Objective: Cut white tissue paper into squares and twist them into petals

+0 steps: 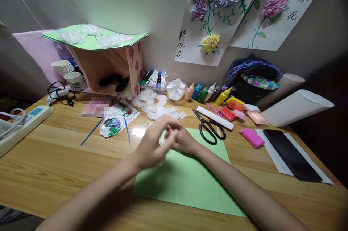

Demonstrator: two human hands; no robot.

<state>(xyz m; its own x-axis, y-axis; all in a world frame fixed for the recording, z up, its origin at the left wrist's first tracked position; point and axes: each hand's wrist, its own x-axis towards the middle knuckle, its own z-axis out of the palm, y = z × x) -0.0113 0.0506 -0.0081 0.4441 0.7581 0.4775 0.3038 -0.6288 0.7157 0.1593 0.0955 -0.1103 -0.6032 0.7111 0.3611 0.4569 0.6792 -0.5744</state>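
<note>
We held our left hand and right hand together above the green rectangular paper sheet on the wooden bench. Both were pinched on a small white tissue piece, and black-handled scissors lay just beside.

Pink patch blurred out; white scrap mostly hidden betw. left hand & right hand

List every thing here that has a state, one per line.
left hand, pinched on the white paper piece
right hand, pinched on the same piece
scissors, blades shut, lying flat
phone, screen dark, face up
green sheet, flat on the table
paint bottles, upright, capped
paper cups, stacked
</note>
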